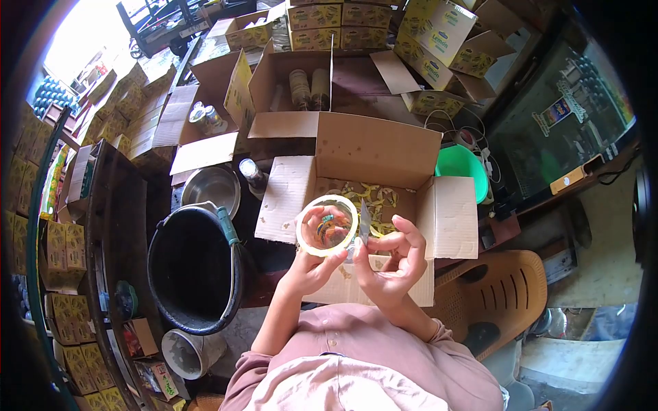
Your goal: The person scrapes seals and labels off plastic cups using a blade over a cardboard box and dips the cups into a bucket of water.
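Note:
My left hand (312, 264) is wrapped round a clear plastic cup (301, 236) with a pale yellow rim, its mouth turned up toward me. Through the cup's wall my fingers and some coloured print show. Between the thumb and fingers of my right hand (394, 264) is a thin grey blade (364, 220), upright beside the cup's right rim. Below both hands stands an open cardboard box (377, 147). Curled yellow strips (373, 195) lie scattered inside it; my hands hide part of them.
A black bucket (195, 270) stands at left, with a metal bowl (212, 192) behind it. A lidded jar (252, 175) is beside the box. Stacked cups (299, 89) fill part of another carton. A green basin (462, 171) and a tan plastic chair (507, 288) are at right.

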The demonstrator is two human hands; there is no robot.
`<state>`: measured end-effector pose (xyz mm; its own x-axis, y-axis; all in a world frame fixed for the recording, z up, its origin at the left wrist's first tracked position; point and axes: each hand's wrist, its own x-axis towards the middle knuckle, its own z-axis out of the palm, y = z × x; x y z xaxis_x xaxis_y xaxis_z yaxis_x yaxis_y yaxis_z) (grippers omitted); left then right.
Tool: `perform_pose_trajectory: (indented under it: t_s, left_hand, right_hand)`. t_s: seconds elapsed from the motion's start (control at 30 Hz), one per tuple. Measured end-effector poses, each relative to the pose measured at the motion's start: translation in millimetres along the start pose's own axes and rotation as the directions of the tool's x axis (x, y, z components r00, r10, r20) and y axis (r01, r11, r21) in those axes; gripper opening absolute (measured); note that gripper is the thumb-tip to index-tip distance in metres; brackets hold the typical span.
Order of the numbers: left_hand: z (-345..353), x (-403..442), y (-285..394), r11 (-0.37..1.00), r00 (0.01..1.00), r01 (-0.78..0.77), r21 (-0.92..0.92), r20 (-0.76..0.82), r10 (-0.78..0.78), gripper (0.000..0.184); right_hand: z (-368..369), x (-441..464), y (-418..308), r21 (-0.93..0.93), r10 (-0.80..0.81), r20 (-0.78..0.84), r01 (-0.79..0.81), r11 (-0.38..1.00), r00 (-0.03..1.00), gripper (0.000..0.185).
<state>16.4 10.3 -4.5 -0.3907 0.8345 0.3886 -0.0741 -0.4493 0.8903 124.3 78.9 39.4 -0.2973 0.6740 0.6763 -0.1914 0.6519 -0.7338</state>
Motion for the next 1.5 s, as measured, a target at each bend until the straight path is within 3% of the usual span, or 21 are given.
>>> perform_pose_trajectory:
  t_s: [0.2, 0.4, 0.47, 0.6, 0.67, 0.77, 1.27, 1.5]
  left_hand:
    - [-2, -1, -5, 0.982, 0.999, -0.052, 0.183, -0.003, 0.053, 0.071]
    - [-2, 1, -3, 0.923, 0.989, -0.147, 0.356, 0.060, 0.135, 0.072]
    - [-4, 0, 0, 0.868, 0.983, -0.181, 0.462, 0.109, 0.147, 0.070]
    - [-4, -2, -1, 0.924, 0.993, -0.117, 0.365, 0.062, 0.101, 0.069]
    - [-4, -1, -1, 0.911, 0.993, -0.111, 0.396, 0.066, 0.093, 0.068]
    - [-3, 0, 1, 0.964, 0.998, -0.067, 0.257, 0.027, 0.063, 0.067]
    - [-6, -3, 4, 0.856, 0.992, -0.117, 0.504, 0.100, 0.077, 0.061]
    - [-8, -5, 5, 0.888, 0.997, -0.054, 0.457, 0.080, 0.019, 0.062]
  right_hand:
    - [1, -3, 4, -0.064, -0.010, -0.013, 0.009, 0.998, 1.000, 0.058]
    - [2, -2, 6, -0.244, -0.099, -0.023, 0.090, 0.966, 0.995, 0.058]
    - [0, 5, 8, -0.165, -0.081, -0.004, 0.079, 0.983, 0.997, 0.060]
    - [-2, 10, 8, -0.028, 0.058, -0.028, -0.059, 0.998, 0.998, 0.062]
    - [-5, 9, 9, -0.027, 0.052, -0.035, -0.053, 0.998, 0.998, 0.061]
    - [-6, 5, 3, -0.002, 0.056, -0.032, -0.056, 0.998, 0.998, 0.062]
    - [-5, 5, 2, -0.211, -0.095, -0.011, 0.091, 0.973, 0.995, 0.059]
    - [-8, 4, 5, -0.129, -0.034, 0.017, 0.036, 0.991, 0.999, 0.060]
